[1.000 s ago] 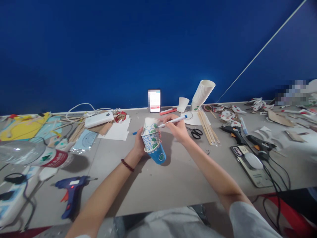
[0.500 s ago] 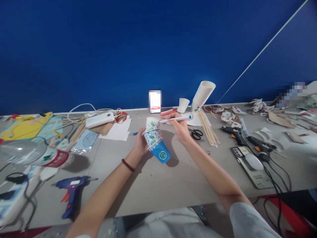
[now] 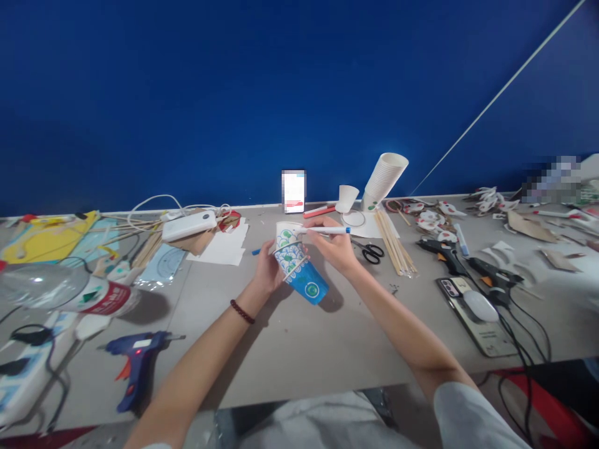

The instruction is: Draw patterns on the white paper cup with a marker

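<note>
My left hand (image 3: pixel 268 268) is wrapped round a tilted stack of paper cups (image 3: pixel 291 257). Blue scale-like curves and green patches decorate the white upper part, while the lower end is solid blue with a round green emblem (image 3: pixel 311 290). My right hand (image 3: pixel 334 247) grips a white marker pen (image 3: pixel 327 231) with a blue end, held almost level. Its tip is at the right side of the white upper cup; whether it touches cannot be made out. Behind the cups a lit phone (image 3: pixel 293 192) stands against the blue wall.
A leaning stack of white cups (image 3: pixel 384 181), a single cup (image 3: pixel 347 198), scissors (image 3: pixel 373 252) and wooden sticks (image 3: pixel 392 240) lie beyond my right hand. A blue glue gun (image 3: pixel 138 365) and a plastic bottle (image 3: pixel 70 290) are at left; a phone (image 3: pixel 477 318) and black glue guns at right.
The marker has swung from slanting upward to nearly level, its blue end moving left. The cups' blue end has shifted slightly right and up in my left hand.
</note>
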Demonstrator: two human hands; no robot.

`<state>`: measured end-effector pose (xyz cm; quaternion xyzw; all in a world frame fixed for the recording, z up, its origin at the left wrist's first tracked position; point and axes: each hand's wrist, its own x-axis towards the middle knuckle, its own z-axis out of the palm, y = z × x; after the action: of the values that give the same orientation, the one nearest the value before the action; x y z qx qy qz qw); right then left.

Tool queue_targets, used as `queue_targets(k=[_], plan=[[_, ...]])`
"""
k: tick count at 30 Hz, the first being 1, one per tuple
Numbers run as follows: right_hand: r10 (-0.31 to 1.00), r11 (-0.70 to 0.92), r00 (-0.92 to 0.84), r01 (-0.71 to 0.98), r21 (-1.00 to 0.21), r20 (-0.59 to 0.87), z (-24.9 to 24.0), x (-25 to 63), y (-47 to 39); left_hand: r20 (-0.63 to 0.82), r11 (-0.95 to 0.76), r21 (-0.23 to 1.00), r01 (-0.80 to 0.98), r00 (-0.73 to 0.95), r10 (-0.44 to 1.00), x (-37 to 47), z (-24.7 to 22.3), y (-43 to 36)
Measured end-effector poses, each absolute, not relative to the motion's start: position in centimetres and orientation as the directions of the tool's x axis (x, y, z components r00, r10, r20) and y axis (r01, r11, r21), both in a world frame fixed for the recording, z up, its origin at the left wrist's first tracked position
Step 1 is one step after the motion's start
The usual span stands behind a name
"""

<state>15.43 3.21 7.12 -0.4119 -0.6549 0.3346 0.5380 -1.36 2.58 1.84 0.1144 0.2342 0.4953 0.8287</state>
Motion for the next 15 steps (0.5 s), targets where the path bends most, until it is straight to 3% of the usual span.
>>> queue_targets(k=[15], plan=[[0.910,0.415,-0.114,0.228,-0.881,0.399,7.38,15.30,2.92,-0.290,0.448,0.512,-0.733,0.343,0.893,-1.08,1.53,2.56]])
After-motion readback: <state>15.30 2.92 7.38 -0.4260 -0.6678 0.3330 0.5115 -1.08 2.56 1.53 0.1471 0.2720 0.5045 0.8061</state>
